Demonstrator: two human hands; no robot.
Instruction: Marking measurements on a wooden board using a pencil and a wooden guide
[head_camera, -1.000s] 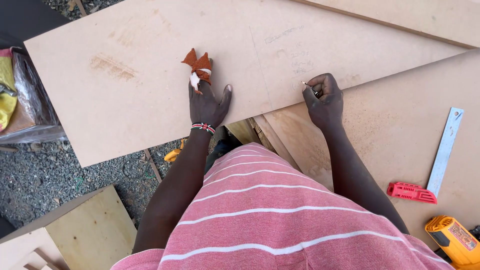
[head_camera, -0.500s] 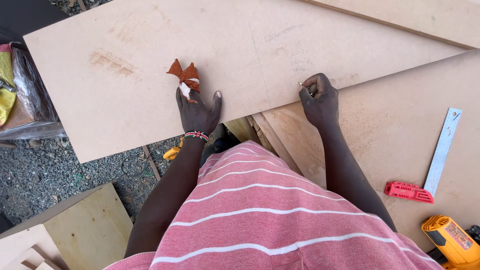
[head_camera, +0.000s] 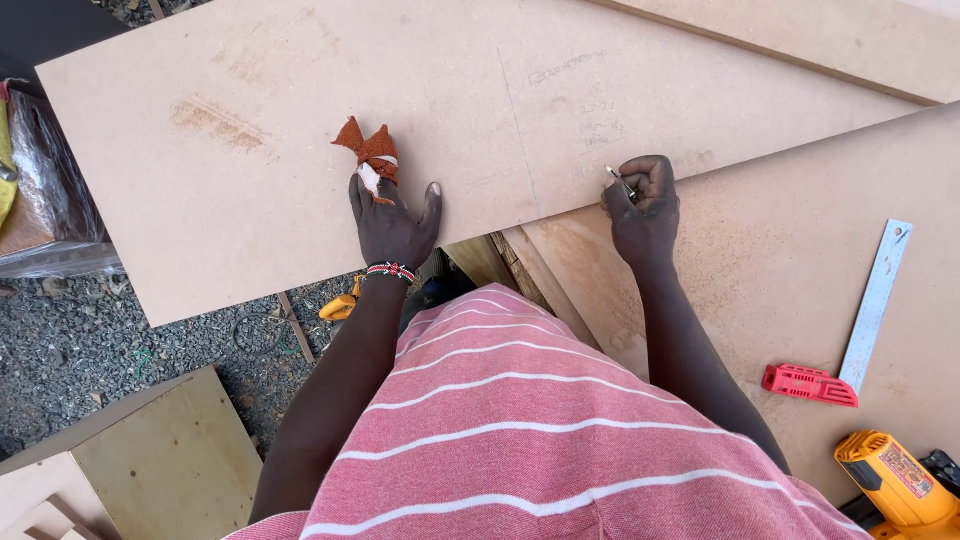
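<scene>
My left hand (head_camera: 392, 222) lies flat on a large tan fibreboard panel (head_camera: 260, 100), fingers spread, with an orange-brown rag bandage (head_camera: 372, 152) tied around one finger. My right hand (head_camera: 643, 200) is closed around a small pencil (head_camera: 620, 182), its tip touching the same panel near the front edge. Faint pencil notes and a ruled line (head_camera: 512, 110) mark the board above that hand. A beaded bracelet (head_camera: 391, 270) circles my left wrist.
A second board (head_camera: 800, 250) lies under the right side, carrying a steel square with a red handle (head_camera: 850, 340). A yellow power drill (head_camera: 895, 480) sits at the lower right. Gravel ground (head_camera: 80, 340), plywood offcuts (head_camera: 160, 460) and a plastic-wrapped bundle (head_camera: 50, 200) are at left.
My left hand slid a little left and toward me on the panel. My right hand shifted slightly and turned the pencil against the board.
</scene>
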